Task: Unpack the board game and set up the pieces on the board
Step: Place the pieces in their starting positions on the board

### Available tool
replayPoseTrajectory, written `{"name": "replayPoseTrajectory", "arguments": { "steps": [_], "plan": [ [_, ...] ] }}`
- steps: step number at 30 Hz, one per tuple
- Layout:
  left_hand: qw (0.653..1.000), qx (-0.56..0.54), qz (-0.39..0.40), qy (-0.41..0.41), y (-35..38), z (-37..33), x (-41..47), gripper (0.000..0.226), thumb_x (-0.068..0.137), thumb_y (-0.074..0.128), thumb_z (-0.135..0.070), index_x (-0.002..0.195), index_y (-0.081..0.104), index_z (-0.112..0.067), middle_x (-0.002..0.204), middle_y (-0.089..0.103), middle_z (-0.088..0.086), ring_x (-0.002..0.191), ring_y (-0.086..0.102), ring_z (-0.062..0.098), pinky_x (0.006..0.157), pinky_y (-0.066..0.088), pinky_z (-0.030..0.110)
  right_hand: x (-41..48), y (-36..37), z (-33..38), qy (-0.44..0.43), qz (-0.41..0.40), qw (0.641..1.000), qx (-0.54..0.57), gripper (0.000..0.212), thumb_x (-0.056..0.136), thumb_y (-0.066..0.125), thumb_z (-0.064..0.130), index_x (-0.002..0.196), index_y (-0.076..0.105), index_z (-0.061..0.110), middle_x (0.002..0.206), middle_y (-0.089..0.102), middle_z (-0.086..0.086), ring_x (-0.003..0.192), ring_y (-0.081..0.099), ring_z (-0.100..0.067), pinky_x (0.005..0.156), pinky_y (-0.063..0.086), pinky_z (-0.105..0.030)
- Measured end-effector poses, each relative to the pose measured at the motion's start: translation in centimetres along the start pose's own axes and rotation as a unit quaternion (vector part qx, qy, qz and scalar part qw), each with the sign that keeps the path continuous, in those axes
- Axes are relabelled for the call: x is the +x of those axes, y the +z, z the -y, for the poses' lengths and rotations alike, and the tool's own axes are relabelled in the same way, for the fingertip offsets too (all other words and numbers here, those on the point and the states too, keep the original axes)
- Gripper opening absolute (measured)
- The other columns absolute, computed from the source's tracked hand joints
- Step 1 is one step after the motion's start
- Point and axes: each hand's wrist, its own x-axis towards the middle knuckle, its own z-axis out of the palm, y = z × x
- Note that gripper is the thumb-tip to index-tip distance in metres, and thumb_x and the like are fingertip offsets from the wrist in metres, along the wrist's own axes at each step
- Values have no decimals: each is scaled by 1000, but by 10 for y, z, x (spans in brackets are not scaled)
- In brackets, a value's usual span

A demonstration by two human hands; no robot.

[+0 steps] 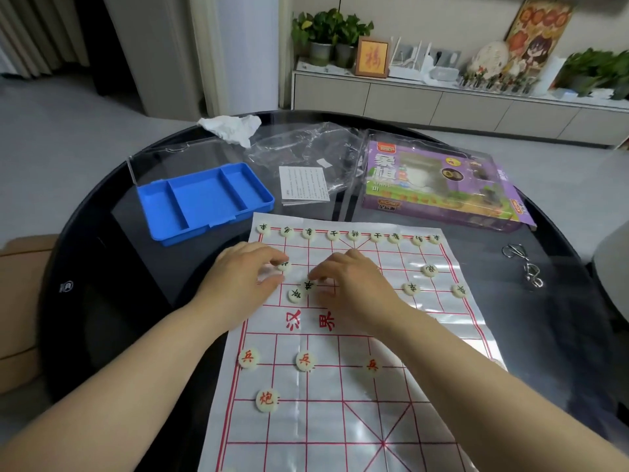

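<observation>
Head view: blue three-compartment tray (pixel 200 195) sits open beside board (pixel 340 420).

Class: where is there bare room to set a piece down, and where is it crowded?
Free: the board's near grid, bordered by red soldiers and red cannon; bare table left of it. Crowded: the far row, and around the left hand and right hand.

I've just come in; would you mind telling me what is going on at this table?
A person is setting up xiangqi on the board sheet. The left hand pinches one black-lettered piece; the right hand has its fingertips on a neighbouring piece, grip unclear. The far back row is filled; four red-lettered pieces show on the near side. The blue tray sits empty beside the board.
</observation>
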Motion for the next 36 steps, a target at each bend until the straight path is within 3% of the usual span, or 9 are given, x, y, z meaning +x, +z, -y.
{"name": "replayPoseTrajectory", "arguments": {
  "steps": [10, 14, 18, 22, 29, 36],
  "plan": [
    [999, 40, 32, 12, 9, -9, -9, 47, 77, 61, -49, 119, 55, -28, 119, 51, -12, 115, 41, 8, 104, 24, 26, 4, 4, 5, 16, 7, 999, 34, 38, 89, 53, 23, 126, 52, 21, 125, 52, 0, 111, 42, -20, 88, 30, -25],
    [998, 55, 29, 17, 10, -8, -5, 36, 80, 60, -45, 110, 60, -26, 113, 55, -9, 110, 45, 8, 102, 25, 27, 4, 8, 9, 35, -1, 999, 37, 40, 87, 56, 30, 125, 53, 19, 125, 52, -1, 111, 42, -19, 88, 30, -24],
    [998, 55, 13, 30, 0, 5, -6, 34, 84, 59, -39, 115, 58, -27, 116, 54, -13, 110, 42, 7, 102, 20, 24, 4, 8, 10, 39, -7, 998, 42, 37, 88, 54, 28, 123, 54, 18, 124, 53, -1, 110, 43, -18, 89, 32, -24],
    [1000, 25, 15, 3, -12, 23, -7, 34, 85, 59, -30, 118, 57, -24, 110, 54, -11, 99, 38, 4, 98, 22, 20, 4, 7, 9, 39, -11, 998, 47, 35, 90, 52, 26, 125, 53, 18, 125, 53, 0, 111, 44, -17, 90, 33, -23],
    [1000, 13, 27, 5, -16, 31, -6, 36, 87, 57, -22, 123, 54, -22, 121, 53, -8, 110, 38, 5, 100, 28, 23, 3, 9, 8, 34, -22, 998, 39, 35, 91, 50, 26, 125, 53, 18, 126, 53, 1, 113, 45, -17, 92, 33, -23],
    [999, -1, 38, 28, -15, 35, -5, 32, 85, 60, -24, 116, 58, -24, 109, 52, -14, 101, 37, 0, 94, 25, 18, 3, 10, 7, 28, -25, 998, 46, 33, 91, 50, 24, 123, 55, 18, 126, 53, 1, 112, 45, -18, 91, 33, -24]
  ]
}}
